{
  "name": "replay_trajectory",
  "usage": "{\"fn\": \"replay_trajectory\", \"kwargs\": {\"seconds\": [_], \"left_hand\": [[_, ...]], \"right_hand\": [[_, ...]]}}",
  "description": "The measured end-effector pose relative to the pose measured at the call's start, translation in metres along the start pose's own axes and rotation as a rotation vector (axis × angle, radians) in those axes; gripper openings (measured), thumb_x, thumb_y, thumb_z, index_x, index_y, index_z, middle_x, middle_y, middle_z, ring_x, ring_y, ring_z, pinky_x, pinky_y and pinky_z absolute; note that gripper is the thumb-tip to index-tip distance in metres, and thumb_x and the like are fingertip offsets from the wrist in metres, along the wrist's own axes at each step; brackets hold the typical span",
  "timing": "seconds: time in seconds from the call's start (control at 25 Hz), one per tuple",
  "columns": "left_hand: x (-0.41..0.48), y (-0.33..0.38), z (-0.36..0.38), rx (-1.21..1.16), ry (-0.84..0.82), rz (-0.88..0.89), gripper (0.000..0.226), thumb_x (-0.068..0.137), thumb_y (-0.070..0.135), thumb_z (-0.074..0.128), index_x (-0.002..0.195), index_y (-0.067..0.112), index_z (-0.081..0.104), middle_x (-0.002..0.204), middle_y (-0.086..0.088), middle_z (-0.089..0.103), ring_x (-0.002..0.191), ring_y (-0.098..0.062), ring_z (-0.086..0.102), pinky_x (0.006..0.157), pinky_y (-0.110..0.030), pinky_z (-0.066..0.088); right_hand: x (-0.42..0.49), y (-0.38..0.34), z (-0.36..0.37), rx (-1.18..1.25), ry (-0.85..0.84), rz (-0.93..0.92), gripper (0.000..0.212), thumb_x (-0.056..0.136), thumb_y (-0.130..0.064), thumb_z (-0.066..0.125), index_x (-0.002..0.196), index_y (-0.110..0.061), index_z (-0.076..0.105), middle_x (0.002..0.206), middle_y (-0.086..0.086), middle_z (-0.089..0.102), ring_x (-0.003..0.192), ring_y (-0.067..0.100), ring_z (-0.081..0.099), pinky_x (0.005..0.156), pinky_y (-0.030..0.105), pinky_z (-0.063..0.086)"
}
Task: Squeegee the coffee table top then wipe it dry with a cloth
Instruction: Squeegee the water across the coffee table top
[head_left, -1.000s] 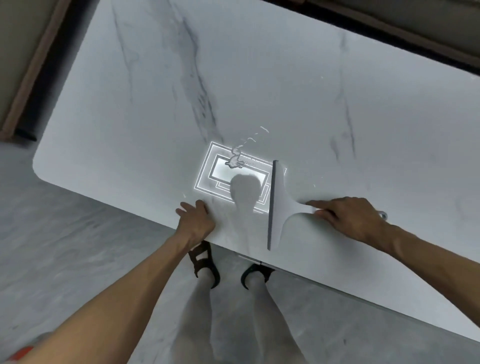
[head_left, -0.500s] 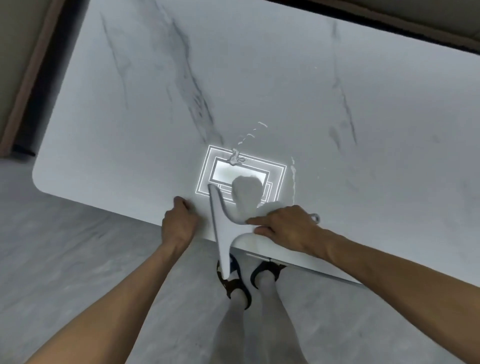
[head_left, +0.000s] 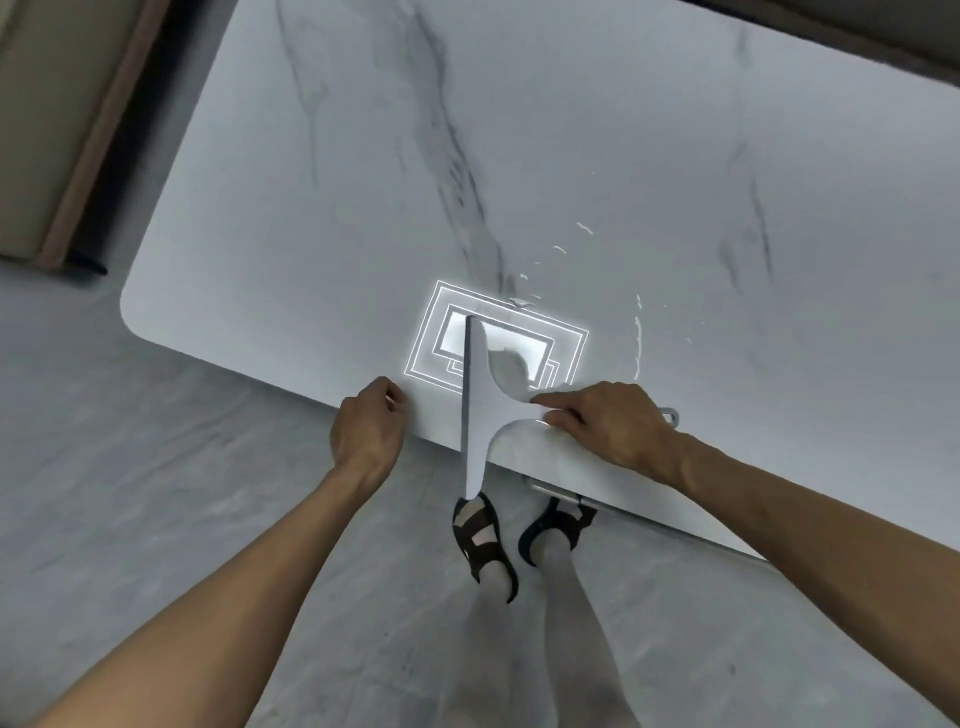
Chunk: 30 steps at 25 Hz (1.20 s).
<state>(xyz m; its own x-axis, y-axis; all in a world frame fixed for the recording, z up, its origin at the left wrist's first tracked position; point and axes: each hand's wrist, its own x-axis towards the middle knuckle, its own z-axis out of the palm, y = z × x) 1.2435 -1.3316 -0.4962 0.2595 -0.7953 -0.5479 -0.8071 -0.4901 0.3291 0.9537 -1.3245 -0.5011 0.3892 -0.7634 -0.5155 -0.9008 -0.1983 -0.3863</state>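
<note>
Seen from above, a right hand (head_left: 608, 421) grips the handle of a white squeegee (head_left: 475, 410). Its blade lies across the near edge of the marble-look coffee table top (head_left: 363, 182), partly overhanging. The left hand (head_left: 366, 426) sits at that edge, fingers curled; whether it grips cannot be told. Water streaks (head_left: 638, 338) lie right of the blade, so squeegeeing looks unfinished. No cloth or container shows.
</note>
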Motion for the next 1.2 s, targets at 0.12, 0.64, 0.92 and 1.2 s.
{"fn": "replay_trajectory", "kwargs": {"seconds": [0.12, 0.64, 0.92, 1.2], "left_hand": [[-0.01, 0.019, 0.015, 0.031, -0.102, 0.018, 0.011, 0.089, 0.024, 0.05, 0.094, 0.023, 0.059, 0.085, 0.0, 0.066, 0.079, -0.022, 0.06, 0.067, -0.033, 0.048], [-0.059, 0.077, 0.086, 0.06, -0.201, 0.213, 0.02, 0.078, -0.002, 0.051, 0.087, 0.014, 0.044, 0.101, -0.006, 0.05, 0.092, -0.025, 0.053, 0.07, -0.031, 0.04], [-0.089, 0.12, 0.127, 0.293, -0.355, 0.15, 0.027, 0.081, -0.005, 0.041, 0.107, -0.002, 0.044, 0.132, -0.027, 0.039, 0.122, -0.044, 0.038, 0.097, -0.048, 0.042], [-0.091, 0.129, 0.139, 0.263, -0.25, 0.08, 0.009, 0.083, 0.005, 0.04, 0.09, 0.006, 0.045, 0.115, -0.021, 0.05, 0.105, -0.037, 0.049, 0.082, -0.043, 0.045]], "right_hand": [[-0.058, 0.054, -0.012, -0.003, 0.025, 0.17, 0.034, 0.098, -0.056, 0.034, 0.129, -0.06, 0.047, 0.116, -0.016, 0.069, 0.102, 0.019, 0.066, 0.07, 0.029, 0.038], [-0.082, 0.044, 0.023, -0.108, -0.037, 0.01, 0.039, 0.1, -0.053, 0.027, 0.133, -0.052, 0.047, 0.111, -0.004, 0.07, 0.098, 0.021, 0.065, 0.068, 0.031, 0.039], [-0.134, 0.163, -0.025, -0.153, 0.015, 0.173, 0.037, 0.098, -0.054, 0.031, 0.129, -0.054, 0.05, 0.112, -0.005, 0.071, 0.1, 0.023, 0.066, 0.067, 0.03, 0.034], [-0.168, 0.22, -0.067, -0.246, 0.013, 0.194, 0.038, 0.097, -0.056, 0.03, 0.129, -0.055, 0.05, 0.112, -0.011, 0.071, 0.098, 0.019, 0.067, 0.07, 0.031, 0.04]]}}
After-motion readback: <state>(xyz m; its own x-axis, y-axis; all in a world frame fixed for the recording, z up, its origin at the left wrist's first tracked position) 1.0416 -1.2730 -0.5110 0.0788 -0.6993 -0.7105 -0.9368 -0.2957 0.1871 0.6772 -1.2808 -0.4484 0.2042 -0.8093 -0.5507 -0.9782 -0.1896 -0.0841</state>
